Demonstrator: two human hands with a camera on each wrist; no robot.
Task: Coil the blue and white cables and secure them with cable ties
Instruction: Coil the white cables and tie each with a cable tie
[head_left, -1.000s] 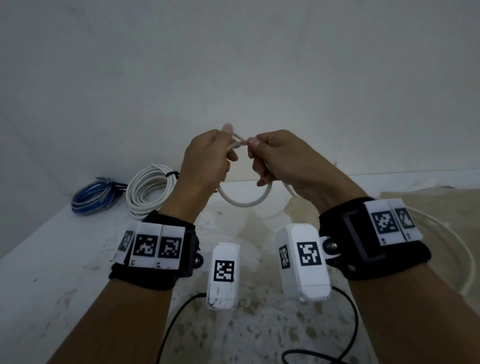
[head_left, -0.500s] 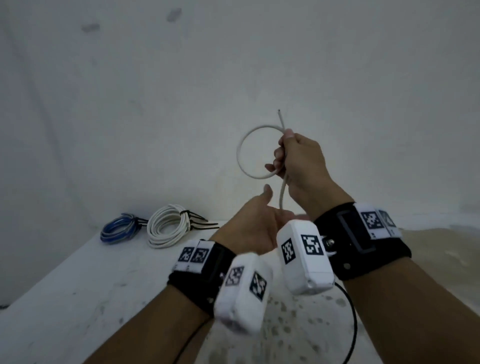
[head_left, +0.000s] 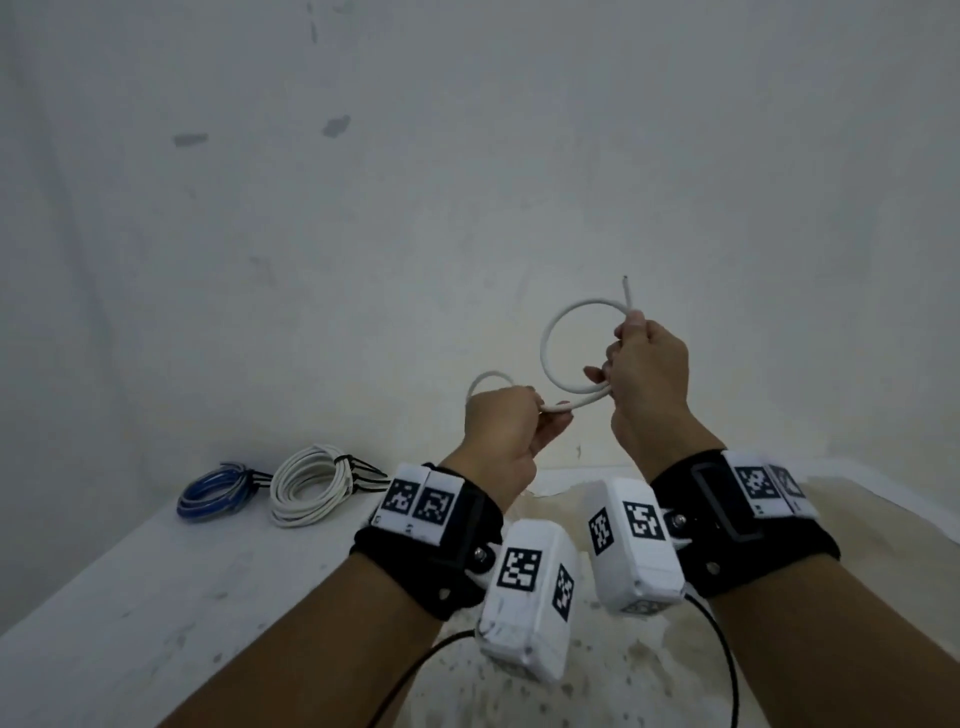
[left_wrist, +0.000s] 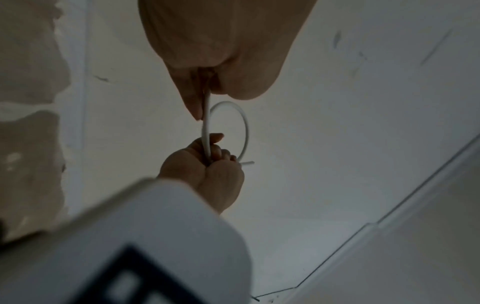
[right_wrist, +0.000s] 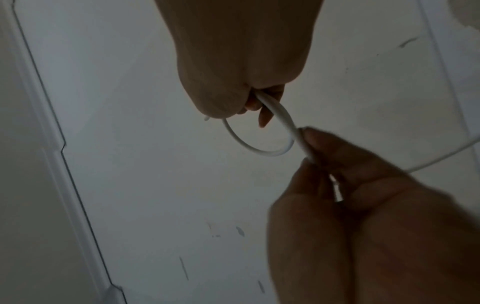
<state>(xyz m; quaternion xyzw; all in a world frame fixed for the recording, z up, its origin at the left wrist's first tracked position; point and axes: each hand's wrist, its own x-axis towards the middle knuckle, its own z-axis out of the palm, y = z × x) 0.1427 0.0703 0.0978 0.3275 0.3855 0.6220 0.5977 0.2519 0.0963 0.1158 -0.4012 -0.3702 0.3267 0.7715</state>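
Overhead, right hand: my right hand (head_left: 649, 371) is raised before the wall (head_left: 467, 182), fingers curled round the white cable (head_left: 543, 349) where its single loop crosses; the cut end points up above my thumb.
Left hand: my left hand (head_left: 501, 428) sits lower and beside it, fingers closed on the same cable, pinching the run that leaves the loop.
Between hands: a short stretch of cable bridges the two grips; the hands are near but apart.
Head view only: the white table (head_left: 156, 597), the finished white coil (head_left: 311, 486) and the blue coil (head_left: 213, 493) lying side by side at its far left, each bound with black cable ties (head_left: 363, 470), well apart from my hands.
Left wrist view only: the loop edge-on, my right hand (left_wrist: 207, 170) gripping its crossing from below, the cable (left_wrist: 244, 131) running straight from my left fingers.
Right wrist view only: the cable's free length trailing off to the right past my left hand (right_wrist: 350, 185).
Count: two hands, two wristbands, two wrist cameras, two tied coils, one loose cable, one loop formed.
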